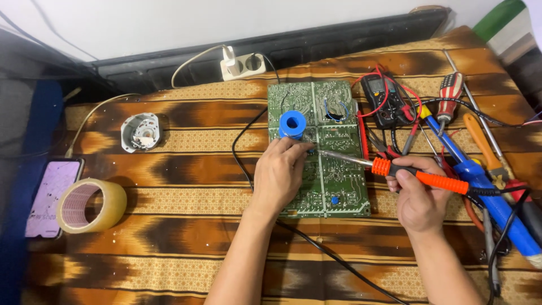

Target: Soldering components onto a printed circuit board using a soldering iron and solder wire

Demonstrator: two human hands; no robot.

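Two hands work a green circuit board (333, 169): right hand (418, 200) pinches the soldering iron (395, 169) by its rigid orange handle; left hand (279, 172) presses fingertips onto the stiff, fragile board.

Green circuit board (333, 141), blue spool (292, 124), orange-handled soldering iron (418, 175), brown-striped cloth (186, 209).

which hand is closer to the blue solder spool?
Left. The left hand sits on the green circuit board, fingertips just below the blue solder spool. The right hand is off the board's right edge, gripping the orange-handled soldering iron.
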